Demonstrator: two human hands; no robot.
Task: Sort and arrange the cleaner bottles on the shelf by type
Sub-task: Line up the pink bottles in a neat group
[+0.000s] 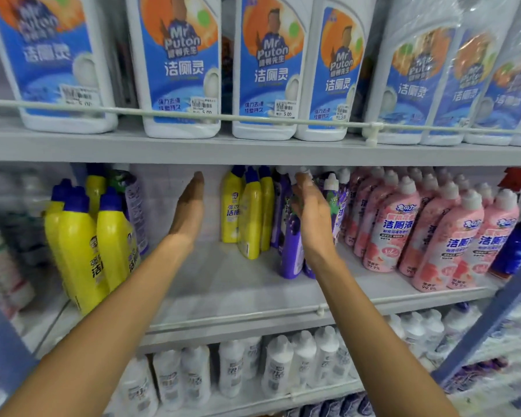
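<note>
A: Cleaner bottles [433,236], where do they stand?
B: On the middle shelf [223,284]. There are yellow bottles [79,245] toward its left end, a yellow trio [248,218] mid-shelf, purple ones just beside that, and pink bottles [385,230] toward the right end.
A: And the hands?
B: The left hand [188,212] is flat with straight fingers, holding nothing, in the gap between the yellow groups. The right hand [312,215] curls round the neck of a purple bottle [291,254].
</note>
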